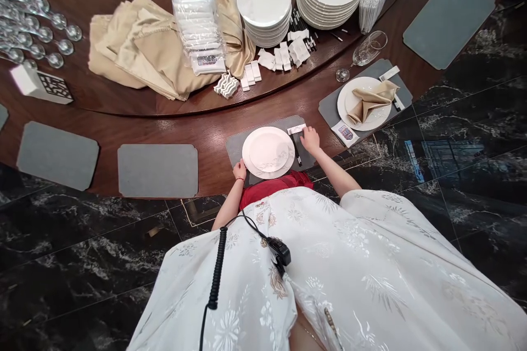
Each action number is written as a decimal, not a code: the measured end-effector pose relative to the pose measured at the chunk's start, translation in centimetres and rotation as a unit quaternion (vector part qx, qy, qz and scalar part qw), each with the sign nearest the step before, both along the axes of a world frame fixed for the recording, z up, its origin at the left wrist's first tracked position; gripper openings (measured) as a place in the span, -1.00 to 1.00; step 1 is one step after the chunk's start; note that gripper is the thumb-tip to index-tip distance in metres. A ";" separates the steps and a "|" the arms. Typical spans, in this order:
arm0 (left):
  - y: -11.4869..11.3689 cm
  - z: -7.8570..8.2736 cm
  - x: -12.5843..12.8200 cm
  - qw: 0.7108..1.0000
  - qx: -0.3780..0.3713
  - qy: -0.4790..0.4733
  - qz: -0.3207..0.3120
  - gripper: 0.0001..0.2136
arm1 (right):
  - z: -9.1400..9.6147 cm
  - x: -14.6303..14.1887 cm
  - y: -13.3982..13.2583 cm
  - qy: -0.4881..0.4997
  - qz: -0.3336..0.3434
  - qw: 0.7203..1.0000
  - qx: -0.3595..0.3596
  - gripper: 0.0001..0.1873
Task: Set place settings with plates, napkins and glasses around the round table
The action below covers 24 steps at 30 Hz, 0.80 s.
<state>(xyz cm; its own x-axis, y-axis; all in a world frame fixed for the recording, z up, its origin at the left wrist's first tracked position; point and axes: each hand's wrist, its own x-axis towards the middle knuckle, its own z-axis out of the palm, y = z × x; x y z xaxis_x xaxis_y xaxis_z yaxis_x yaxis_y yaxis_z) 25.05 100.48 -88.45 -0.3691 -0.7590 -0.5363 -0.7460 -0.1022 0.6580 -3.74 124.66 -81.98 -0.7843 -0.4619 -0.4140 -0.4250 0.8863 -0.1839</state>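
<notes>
A small white plate [269, 151] with grey marbling sits on a larger white plate [247, 163], both on a grey placemat [234, 145] at the table edge. My left hand [239, 170] is closed at the large plate's left rim, fingers bunched against it. To the right of the plates, my right hand [310, 139] has its fingers curled at the end of a white chopstick rest [295, 129]. Dark chopsticks [295, 149] lie between the plates and that hand, one end by the rest. The fingertips of both hands are small and partly hidden.
Rightward is a set place with a folded beige napkin [370, 101], a packet [345, 134] and a wine glass [362, 55]. Behind, the raised round top [164, 107] bears cloths [156, 49], plate stacks [264, 3] and several glasses [37, 27]. Bare placemats [158, 170] lie leftward.
</notes>
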 end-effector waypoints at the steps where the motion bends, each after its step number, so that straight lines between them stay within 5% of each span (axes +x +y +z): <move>1: 0.0 0.0 0.0 1.000 0.001 0.002 0.002 -0.52 | 0.0 1.3 0.5 -0.038 -0.029 0.999 0.022 -0.59; 4: 0.0 -0.1 -0.1 1.000 0.000 -0.001 0.007 -0.52 | 0.0 5.2 1.5 -0.145 -0.071 0.984 0.080 -0.47; 8: -0.1 -0.1 -0.5 1.000 -0.002 -0.026 0.011 -0.52 | 0.0 8.1 1.4 -0.129 -0.070 0.985 0.093 -0.53; 13: -0.1 0.0 -0.7 1.000 0.007 -0.015 0.013 -0.53 | 0.3 8.5 0.5 -0.107 -0.085 0.985 0.103 -0.67; 24: 0.2 0.4 -0.3 1.000 -0.002 -0.004 -0.003 -0.52 | 0.9 8.5 0.8 -0.121 -0.064 0.982 0.127 -0.61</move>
